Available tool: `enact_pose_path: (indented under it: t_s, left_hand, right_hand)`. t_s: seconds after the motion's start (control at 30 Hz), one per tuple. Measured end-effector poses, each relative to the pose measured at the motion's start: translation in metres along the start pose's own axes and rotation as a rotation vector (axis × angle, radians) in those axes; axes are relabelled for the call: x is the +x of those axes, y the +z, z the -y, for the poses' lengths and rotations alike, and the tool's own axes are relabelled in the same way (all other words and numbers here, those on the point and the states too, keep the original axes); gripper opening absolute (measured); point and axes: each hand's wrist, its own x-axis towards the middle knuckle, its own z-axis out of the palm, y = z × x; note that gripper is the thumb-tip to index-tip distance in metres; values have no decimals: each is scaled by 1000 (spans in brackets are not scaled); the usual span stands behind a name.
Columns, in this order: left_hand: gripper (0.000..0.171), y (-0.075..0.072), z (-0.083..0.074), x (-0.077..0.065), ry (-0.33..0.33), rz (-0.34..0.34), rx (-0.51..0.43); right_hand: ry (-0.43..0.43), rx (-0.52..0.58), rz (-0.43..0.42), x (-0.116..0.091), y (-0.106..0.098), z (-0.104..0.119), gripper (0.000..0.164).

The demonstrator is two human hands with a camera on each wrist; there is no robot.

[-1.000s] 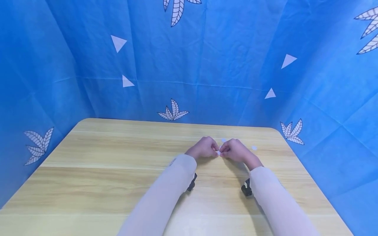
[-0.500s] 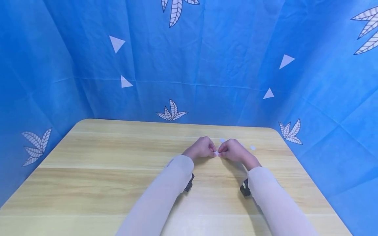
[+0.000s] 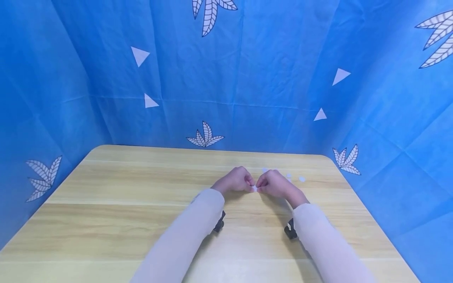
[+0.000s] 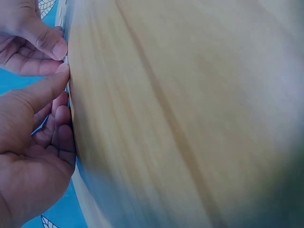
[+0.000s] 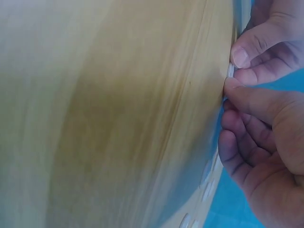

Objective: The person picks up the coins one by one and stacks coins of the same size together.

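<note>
While the head view shows the left grip (image 3: pixel 236 181) and right grip (image 3: pixel 275 184) pinching one small white piece (image 3: pixel 255 188) between them over the counter (image 3: pixel 141 220), white discs (image 3: pixel 301 179) nearby, the left wrist view bares both thumbs (image 4: pixel 47 89); the right wrist view adds the piece's thin edge (image 5: pixel 231 71).

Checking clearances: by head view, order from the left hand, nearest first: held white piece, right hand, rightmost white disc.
1. Held white piece, just right of the left hand.
2. Right hand, right of that piece.
3. Rightmost white disc, beyond that hand.
</note>
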Motion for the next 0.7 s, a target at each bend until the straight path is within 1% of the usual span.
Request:
enact_pose_path:
  t_s: [0.2,0.43,0.7]
  left_hand:
    - [9,-4,4,-7,28,28,-13]
    - [9,-5,4,-12,16,51,-19]
    - [9,-8,7,-14,40,74,-7]
  right_hand:
    - [-29,0,-5,-1,4,7,7]
    - [-47,2,1,-3,7,8,7]
    - [-77,5,9,-4,9,13,6]
